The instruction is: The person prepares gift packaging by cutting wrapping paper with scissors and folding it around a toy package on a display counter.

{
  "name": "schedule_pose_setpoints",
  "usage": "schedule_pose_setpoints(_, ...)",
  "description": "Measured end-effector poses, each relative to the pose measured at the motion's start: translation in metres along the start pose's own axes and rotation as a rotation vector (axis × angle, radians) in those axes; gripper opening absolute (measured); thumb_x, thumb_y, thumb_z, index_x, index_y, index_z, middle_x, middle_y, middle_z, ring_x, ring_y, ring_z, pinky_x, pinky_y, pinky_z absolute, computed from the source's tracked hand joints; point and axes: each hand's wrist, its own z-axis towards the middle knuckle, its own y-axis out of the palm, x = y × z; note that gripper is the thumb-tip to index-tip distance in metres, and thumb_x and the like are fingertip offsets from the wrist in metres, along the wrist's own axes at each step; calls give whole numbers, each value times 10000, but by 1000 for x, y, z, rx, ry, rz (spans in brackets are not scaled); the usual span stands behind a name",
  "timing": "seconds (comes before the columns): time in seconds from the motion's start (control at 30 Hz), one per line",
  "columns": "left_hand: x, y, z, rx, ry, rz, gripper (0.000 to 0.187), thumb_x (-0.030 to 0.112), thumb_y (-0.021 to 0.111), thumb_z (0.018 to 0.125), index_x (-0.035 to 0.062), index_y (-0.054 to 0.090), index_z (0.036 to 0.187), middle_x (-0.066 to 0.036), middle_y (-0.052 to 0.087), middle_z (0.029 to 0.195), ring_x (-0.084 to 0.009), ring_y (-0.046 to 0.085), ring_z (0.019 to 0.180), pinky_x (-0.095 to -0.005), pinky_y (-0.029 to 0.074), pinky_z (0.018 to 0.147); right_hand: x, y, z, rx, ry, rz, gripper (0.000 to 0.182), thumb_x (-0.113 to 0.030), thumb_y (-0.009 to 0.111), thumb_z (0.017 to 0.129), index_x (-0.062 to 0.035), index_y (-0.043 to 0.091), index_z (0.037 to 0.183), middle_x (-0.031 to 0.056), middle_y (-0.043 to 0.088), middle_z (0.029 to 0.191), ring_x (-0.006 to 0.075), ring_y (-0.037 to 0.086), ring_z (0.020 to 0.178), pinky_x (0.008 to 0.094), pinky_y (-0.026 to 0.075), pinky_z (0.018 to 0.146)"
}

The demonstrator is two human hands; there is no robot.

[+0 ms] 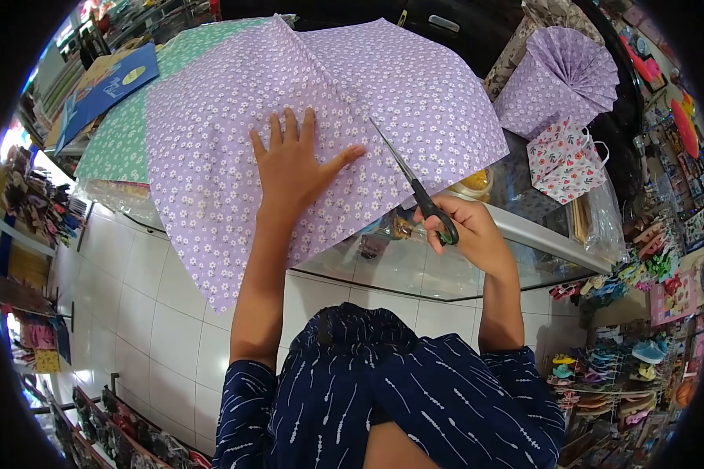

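A large lilac sheet of what looks like wrapping paper (203, 164), printed with small white flowers, covers much of the counter and hangs over its front edge. My left hand (293, 164) lies flat on it with the fingers spread. A raised fold runs from the sheet's top edge down past my fingertips. My right hand (465, 223) holds black-handled scissors (403, 166), fingers in the handle loops. The blades look closed and point up and left over the sheet's right part. Under the lilac sheet, at the left, is a green flowered sheet (109, 148).
A gift (528, 98) wrapped in lilac paper with a pleated fan top stands at the right, beside a floral face mask (563, 160). The glass counter's metal edge (551, 242) runs below them. A blue booklet (121, 86) lies at the left. Racks of goods (641, 344) line the right.
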Motion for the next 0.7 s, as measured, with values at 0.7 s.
schedule_pose_setpoints(0.7,6,-8,-8,-40,-43,115,848,716,399,800,93,384,1375,-199,336,1422,-357,241,1353,-596,8,1070,21,-6,2,-179,-10,280,331,-283,567,902,-2,568,1078,12,568,674,57,506,598,203,354,534)
